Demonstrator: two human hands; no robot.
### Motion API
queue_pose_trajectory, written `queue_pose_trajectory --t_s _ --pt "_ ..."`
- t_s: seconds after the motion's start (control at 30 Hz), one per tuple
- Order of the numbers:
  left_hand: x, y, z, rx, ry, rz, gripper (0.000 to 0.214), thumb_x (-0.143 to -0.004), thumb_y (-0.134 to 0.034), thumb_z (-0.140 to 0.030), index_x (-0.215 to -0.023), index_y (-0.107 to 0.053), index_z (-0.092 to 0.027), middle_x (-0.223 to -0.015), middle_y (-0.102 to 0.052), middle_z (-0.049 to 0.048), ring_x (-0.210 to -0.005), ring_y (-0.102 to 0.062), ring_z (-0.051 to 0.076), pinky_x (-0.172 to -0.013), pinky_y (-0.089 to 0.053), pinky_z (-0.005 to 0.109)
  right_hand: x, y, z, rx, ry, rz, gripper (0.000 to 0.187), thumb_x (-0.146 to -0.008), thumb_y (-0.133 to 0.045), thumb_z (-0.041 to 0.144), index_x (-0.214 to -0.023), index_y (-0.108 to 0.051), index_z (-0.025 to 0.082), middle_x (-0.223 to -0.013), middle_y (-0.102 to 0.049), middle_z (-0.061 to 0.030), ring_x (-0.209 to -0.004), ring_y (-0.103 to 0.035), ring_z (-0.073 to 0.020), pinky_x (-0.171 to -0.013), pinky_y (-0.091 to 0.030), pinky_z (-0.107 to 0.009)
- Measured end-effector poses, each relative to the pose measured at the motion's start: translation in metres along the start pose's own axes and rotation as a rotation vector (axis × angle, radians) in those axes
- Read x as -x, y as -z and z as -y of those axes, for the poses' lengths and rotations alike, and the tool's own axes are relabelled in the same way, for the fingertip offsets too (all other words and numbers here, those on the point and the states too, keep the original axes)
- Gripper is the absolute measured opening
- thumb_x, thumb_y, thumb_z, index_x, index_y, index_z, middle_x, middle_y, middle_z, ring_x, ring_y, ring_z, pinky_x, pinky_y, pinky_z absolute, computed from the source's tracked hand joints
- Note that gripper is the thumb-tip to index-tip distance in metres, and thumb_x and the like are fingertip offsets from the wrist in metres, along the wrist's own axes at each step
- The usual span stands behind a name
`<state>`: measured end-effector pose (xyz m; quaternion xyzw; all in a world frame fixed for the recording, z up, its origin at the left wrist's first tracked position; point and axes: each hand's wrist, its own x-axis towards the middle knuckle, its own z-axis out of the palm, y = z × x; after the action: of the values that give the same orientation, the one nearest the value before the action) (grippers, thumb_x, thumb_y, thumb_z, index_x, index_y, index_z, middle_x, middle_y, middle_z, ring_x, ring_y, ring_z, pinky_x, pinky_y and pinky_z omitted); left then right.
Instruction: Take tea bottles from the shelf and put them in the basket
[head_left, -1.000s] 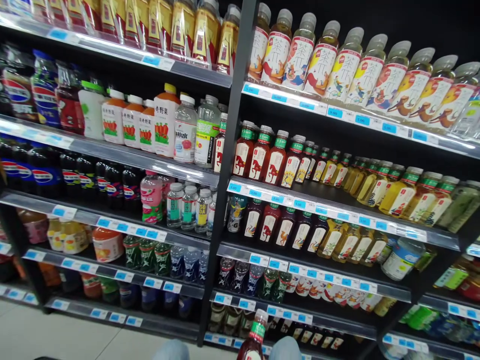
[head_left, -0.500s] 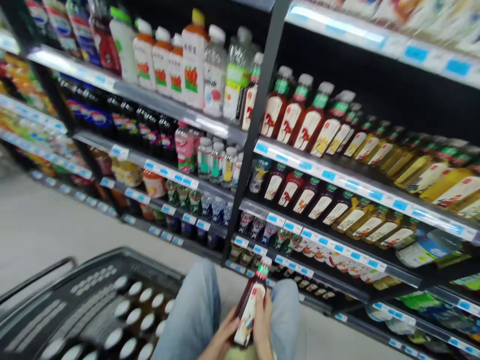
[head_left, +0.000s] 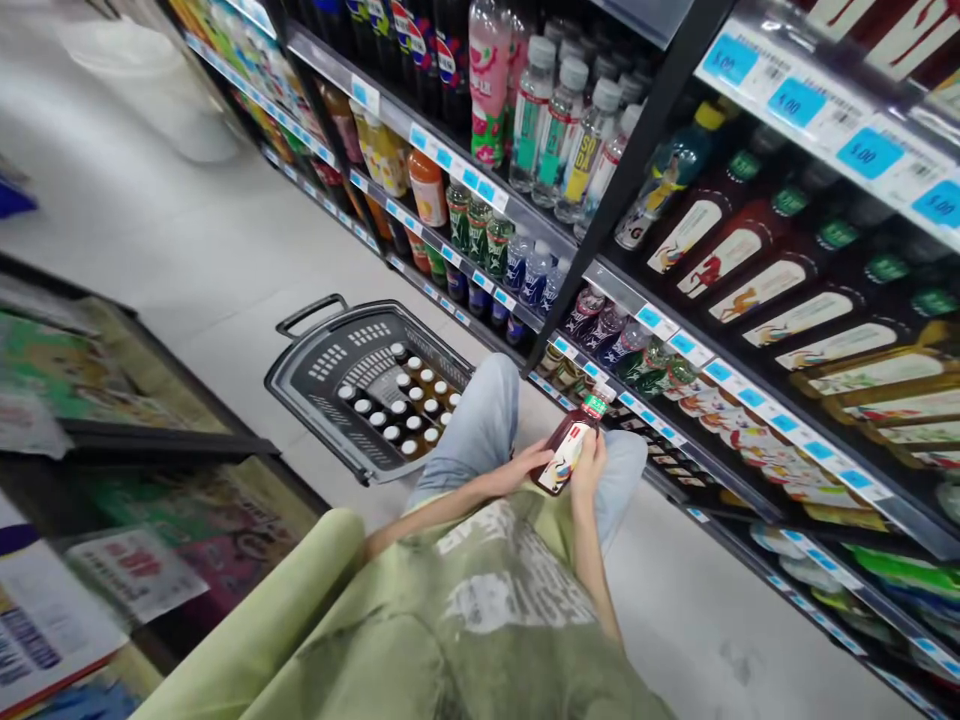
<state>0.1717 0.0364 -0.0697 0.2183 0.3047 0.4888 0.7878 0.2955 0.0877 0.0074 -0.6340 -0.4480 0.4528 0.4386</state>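
A dark red drink bottle (head_left: 568,447) with a green cap and a white label is held low in front of my knees. My left hand (head_left: 523,468) grips its lower end, fingers wrapped round it. My right hand (head_left: 590,456) closes on its right side. The bottle tilts with its cap pointing up and to the right, toward the drink shelves (head_left: 637,300). A grey shopping basket (head_left: 322,350) stands on the floor to the left of my legs, holding several bottles with white caps.
Shelves of bottled drinks (head_left: 555,130) with blue price tags run along the right side. A low display with printed packages (head_left: 90,400) stands at the left. The pale tiled floor (head_left: 187,230) of the aisle stretches away between them.
The view has swung down and left, from the shelves to my lap and the floor. The bottle came from the bottom edge into both hands; the basket is now fully in view.
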Motion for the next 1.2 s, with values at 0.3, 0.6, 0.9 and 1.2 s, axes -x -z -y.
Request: queue_pose_trajectory --t_s 0.3,0.6,0.9,1.2 --pt "0.001 -0.011 -0.011 0.017 0.022 -0.012 0.059 -0.088 -0.08 -0.05 -0.131 -0.066 -0.011 -0.121 -0.077 0.0132 -0.117 -0.067 0.035 -0.1 -0.052 0.041 -0.003 0.002 -0.002 0.038 0.016 -0.037 0.047 -0.098 -0.042 0.062 -0.082 -0.054 0.019 -0.073 -0.058 -0.0031 -0.072 -0.046 -0.0175 -0.07 -0.039 -0.034" --pt "-0.002 -0.009 -0.011 0.009 0.043 -0.039 0.059 -0.088 -0.081 -0.05 -0.128 -0.066 -0.01 -0.114 -0.078 0.0132 -0.113 -0.07 0.034 -0.099 -0.053 0.041 -0.004 0.004 -0.007 0.045 0.008 -0.018 0.053 -0.101 -0.041 0.066 -0.079 -0.053 0.02 -0.072 -0.059 -0.0029 -0.071 -0.045 -0.0161 -0.07 -0.04 -0.034" --pt "-0.002 -0.011 -0.012 -0.004 0.079 -0.052 0.054 -0.096 -0.069 -0.049 -0.127 -0.066 -0.005 -0.103 -0.079 0.0147 -0.108 -0.071 0.035 -0.097 -0.053 0.042 -0.007 0.003 -0.01 0.044 -0.043 -0.055 0.063 -0.097 -0.04 0.078 -0.072 -0.051 0.022 -0.065 -0.056 -0.0011 -0.066 -0.042 -0.0149 -0.066 -0.037 -0.033" --pt "0.002 -0.004 -0.017 -0.091 0.043 -0.051 0.07 -0.095 -0.072 -0.053 -0.144 -0.059 -0.005 -0.116 -0.078 0.0142 -0.098 -0.07 0.028 -0.091 -0.054 0.037 -0.006 -0.003 -0.006 0.006 -0.057 -0.047 0.045 -0.104 -0.038 0.055 -0.076 -0.05 0.022 -0.069 -0.057 -0.0012 -0.069 -0.044 -0.0159 -0.069 -0.039 -0.035"
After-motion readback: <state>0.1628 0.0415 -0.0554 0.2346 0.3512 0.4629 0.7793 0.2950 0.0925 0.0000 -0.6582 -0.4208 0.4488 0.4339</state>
